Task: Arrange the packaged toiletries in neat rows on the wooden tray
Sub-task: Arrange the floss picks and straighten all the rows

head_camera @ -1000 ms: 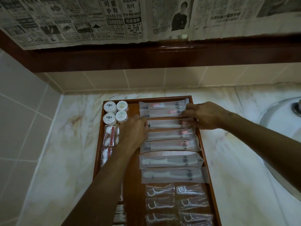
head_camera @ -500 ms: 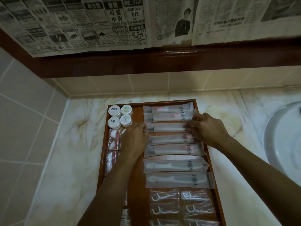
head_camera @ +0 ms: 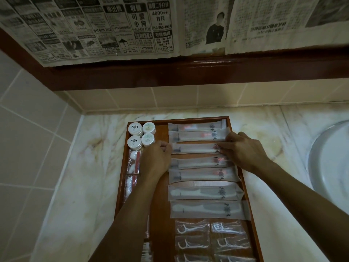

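left hand [head_camera: 155,159] and right hand [head_camera: 243,150] pinch opposite ends of sachet [head_camera: 194,148], lying between them on tray [head_camera: 251,214]. likely light, floppy, slick film; best held at ends.

four round tubs [head_camera: 141,135], seven long sachets [head_camera: 198,148], two hands [head_camera: 243,150]
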